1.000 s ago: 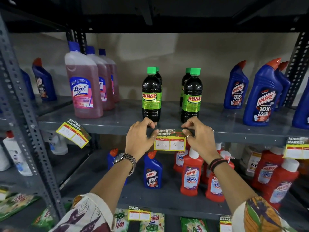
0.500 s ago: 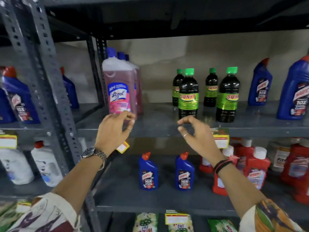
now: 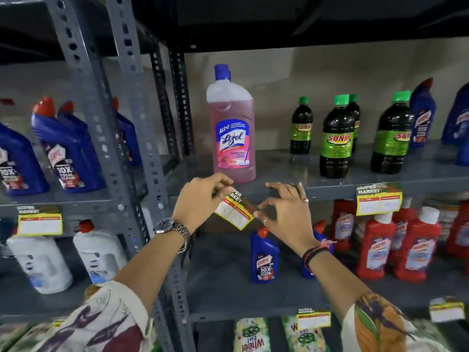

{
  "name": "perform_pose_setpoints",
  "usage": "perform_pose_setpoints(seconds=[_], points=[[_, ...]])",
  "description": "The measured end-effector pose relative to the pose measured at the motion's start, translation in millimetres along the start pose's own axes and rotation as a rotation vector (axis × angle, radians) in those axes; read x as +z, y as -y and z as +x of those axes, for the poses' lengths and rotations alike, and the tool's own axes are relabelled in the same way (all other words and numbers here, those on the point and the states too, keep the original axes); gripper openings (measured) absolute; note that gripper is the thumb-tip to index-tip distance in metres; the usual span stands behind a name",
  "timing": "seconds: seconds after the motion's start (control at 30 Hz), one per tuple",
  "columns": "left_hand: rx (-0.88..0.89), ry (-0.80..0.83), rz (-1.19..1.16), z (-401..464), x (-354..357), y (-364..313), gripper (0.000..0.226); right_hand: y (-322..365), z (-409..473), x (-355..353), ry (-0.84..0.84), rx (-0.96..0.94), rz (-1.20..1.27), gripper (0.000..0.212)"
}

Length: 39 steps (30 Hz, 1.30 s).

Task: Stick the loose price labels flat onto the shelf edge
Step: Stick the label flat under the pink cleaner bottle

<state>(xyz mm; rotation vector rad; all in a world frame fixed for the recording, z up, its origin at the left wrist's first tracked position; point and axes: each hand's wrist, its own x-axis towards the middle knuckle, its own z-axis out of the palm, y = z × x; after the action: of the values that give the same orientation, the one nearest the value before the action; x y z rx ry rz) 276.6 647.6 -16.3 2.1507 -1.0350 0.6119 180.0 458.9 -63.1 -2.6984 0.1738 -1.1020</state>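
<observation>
A loose yellow and green price label [image 3: 234, 212] hangs tilted from the grey shelf edge [image 3: 330, 193], just below the pink Lizol bottle [image 3: 232, 128]. My left hand [image 3: 200, 199] pinches the label's upper left corner. My right hand [image 3: 286, 209] is at the label's right corner with fingers spread, thumb and forefinger touching its edge. A second label [image 3: 378, 200] sits flat on the same shelf edge further right.
Dark Sunny bottles [image 3: 336, 138] stand right of the Lizol bottle. Grey slotted uprights [image 3: 134, 123] rise at left, blue Harpic bottles [image 3: 67, 148] beyond them. Red bottles [image 3: 375, 245] and small blue ones [image 3: 264, 257] fill the shelf below. More labels [image 3: 39, 223] hang elsewhere.
My view and both hands have shifted left, away from the label under the Sunny bottles. Both hands now hold the tilted label under the Lizol bottle.
</observation>
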Motion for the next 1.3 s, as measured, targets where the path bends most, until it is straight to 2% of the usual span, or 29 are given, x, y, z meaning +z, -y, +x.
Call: perform_pose_setpoints(seconds=[0.23, 0.43, 0.63, 0.8, 1.07, 1.3], points=[[0.017, 0.007, 0.060, 0, 2, 7, 0.008, 3, 1, 3, -0.031, -0.020, -0.085, 0.008], [0.023, -0.055, -0.070, -6, 2, 13, 0.014, 7, 10, -5, -0.098, 0.016, 0.003, 0.009], [0.025, 0.002, -0.024, -21, 7, 19, 0.002, 7, 9, -13, -0.005, -0.003, -0.012, 0.004], [0.051, 0.066, 0.054, -23, 7, 20, 0.002, 6, 8, -13, 0.081, -0.014, -0.057, 0.003], [-0.012, -0.045, -0.056, -17, 7, 13, 0.005, 10, 12, -14, -0.052, 0.032, 0.016, 0.003], [-0.029, -0.115, -0.023, -9, 11, 12, 0.007, 15, 17, -7, -0.118, 0.105, 0.005, 0.008]])
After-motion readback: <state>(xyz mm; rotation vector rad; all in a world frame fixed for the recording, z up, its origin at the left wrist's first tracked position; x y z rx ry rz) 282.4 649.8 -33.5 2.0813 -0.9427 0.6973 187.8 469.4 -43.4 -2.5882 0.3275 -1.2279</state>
